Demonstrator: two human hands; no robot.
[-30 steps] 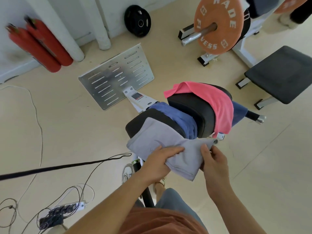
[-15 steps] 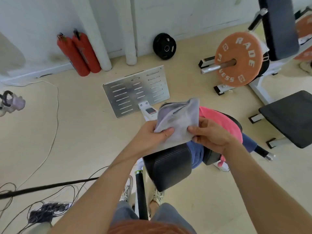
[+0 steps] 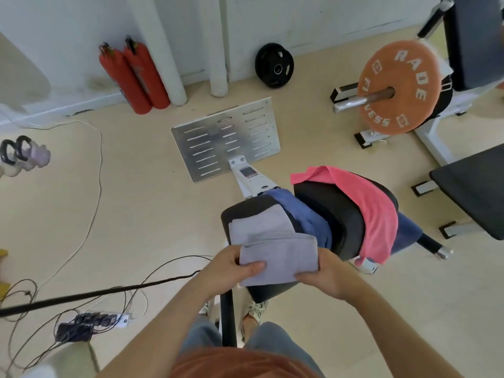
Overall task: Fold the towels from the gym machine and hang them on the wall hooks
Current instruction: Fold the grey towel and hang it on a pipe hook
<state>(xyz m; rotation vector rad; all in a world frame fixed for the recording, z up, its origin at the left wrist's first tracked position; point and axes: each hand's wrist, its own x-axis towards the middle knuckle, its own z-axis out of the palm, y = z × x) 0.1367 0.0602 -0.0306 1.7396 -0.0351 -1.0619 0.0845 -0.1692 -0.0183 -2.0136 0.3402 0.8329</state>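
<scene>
Left hand point(image 3: 227, 270) pinches the grey towel's point(image 3: 281, 257) left short edge, thumb on top. The towel is partly folded and lies on the machine's near black pad point(image 3: 245, 211). Its long axis runs left-right and the folded flap's free edge faces away from the person. Right hand point(image 3: 328, 275) pinches the right short edge, thumb on top. Blue towel point(image 3: 308, 216) is draped between the pads. Pink towel point(image 3: 373, 205) hangs over the far pad point(image 3: 335, 214).
</scene>
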